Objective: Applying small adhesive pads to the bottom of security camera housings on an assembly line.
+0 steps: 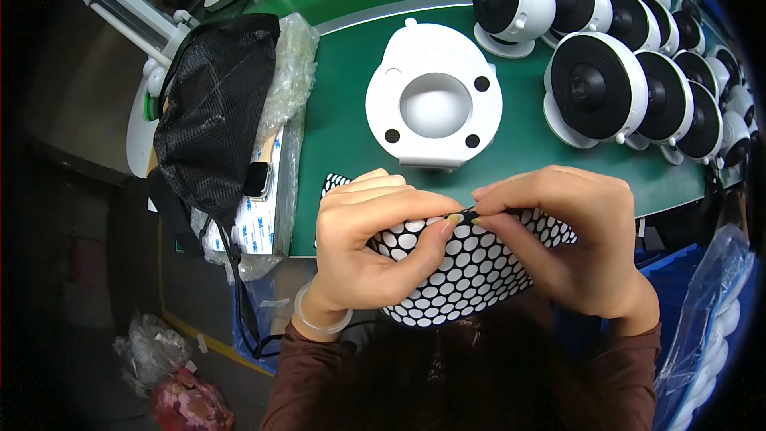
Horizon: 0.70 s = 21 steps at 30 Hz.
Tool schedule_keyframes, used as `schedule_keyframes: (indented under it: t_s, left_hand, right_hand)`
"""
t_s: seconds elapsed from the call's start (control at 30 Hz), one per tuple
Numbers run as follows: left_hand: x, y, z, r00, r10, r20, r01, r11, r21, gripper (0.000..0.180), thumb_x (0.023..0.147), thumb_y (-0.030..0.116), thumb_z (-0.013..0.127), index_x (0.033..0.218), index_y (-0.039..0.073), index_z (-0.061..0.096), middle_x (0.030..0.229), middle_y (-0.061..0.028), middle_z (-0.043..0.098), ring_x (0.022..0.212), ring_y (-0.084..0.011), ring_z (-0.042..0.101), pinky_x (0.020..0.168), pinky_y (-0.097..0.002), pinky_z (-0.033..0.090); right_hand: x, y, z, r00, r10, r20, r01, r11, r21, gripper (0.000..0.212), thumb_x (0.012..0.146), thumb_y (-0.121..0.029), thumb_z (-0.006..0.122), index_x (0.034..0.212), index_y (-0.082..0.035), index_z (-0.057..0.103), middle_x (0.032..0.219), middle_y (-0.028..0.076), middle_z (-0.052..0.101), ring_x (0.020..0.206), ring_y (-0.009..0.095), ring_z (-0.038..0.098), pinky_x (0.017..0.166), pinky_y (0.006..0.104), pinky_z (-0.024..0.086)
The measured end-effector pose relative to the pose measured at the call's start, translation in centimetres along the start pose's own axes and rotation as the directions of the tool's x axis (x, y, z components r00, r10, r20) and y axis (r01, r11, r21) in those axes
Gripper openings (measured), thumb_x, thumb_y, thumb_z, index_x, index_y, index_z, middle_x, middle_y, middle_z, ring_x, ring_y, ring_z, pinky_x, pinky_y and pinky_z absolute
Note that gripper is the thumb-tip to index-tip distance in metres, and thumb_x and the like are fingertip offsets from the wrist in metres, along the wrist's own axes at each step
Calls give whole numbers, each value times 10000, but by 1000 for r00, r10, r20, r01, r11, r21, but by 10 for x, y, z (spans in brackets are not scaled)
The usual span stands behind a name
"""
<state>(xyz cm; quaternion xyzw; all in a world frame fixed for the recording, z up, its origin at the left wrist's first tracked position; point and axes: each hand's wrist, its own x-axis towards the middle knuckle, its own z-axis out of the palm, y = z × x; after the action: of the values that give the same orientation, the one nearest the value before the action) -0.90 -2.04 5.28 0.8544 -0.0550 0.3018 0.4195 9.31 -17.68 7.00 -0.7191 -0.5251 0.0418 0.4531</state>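
Observation:
A bent black sheet (469,275) covered with rows of white round dots is between my hands, close to my body. My left hand (369,246) is closed, thumb and forefinger pinching the sheet's upper edge. Facing it, my right hand (576,241) pinches the same edge, its fingertips almost touching the left ones. What lies right between the fingertips is too small to make out. Just beyond my hands, a white rounded housing (431,48) rests on the green table (343,88). It has a round hollow in the middle and three black round pads around it.
Several white ball-shaped devices with black fronts (597,88) stand on bases in rows at the right. On the left, a black mesh bag (219,112) lies by bubble wrap (295,60) and a smartwatch (257,180). A blue crate with clear plastic (706,311) is at lower right.

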Motion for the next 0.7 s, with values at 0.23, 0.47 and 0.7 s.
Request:
schedule_keyframes:
  t_s: [0.23, 0.47, 0.7]
  left_hand:
    - [2, 1, 0, 1000, -15, -9, 15, 1000, 22, 126, 615, -18, 609, 731, 17, 644, 600, -52, 601, 458, -146, 493, 467, -237, 339]
    - [-5, -2, -4, 993, -111, -43, 111, 994, -15, 99, 654, -15, 649, 752, -4, 643, 634, -70, 601, 494, -131, 511, 494, -230, 377]
    - [-13, -18, -6, 979, -151, -140, 168, 979, 115, 80, 706, 26, 649, 783, 3, 650, 879, -149, 586, 661, -130, 585, 598, -225, 438]
  right_hand:
    - [0, 3, 3, 987, -148, -61, 141, 984, -113, 167, 646, 59, 653, 779, -22, 593, 762, 109, 642, 680, 218, 636, 591, 265, 492]
    - [8, 1, 2, 978, -202, -52, 196, 976, -94, 148, 642, 58, 630, 755, -17, 570, 872, 143, 635, 845, 271, 624, 717, 312, 490]
    - [64, 13, 10, 885, -395, -248, 316, 899, -305, 78, 695, 7, 605, 766, 17, 576, 1041, 172, 598, 838, 226, 613, 761, 282, 458]
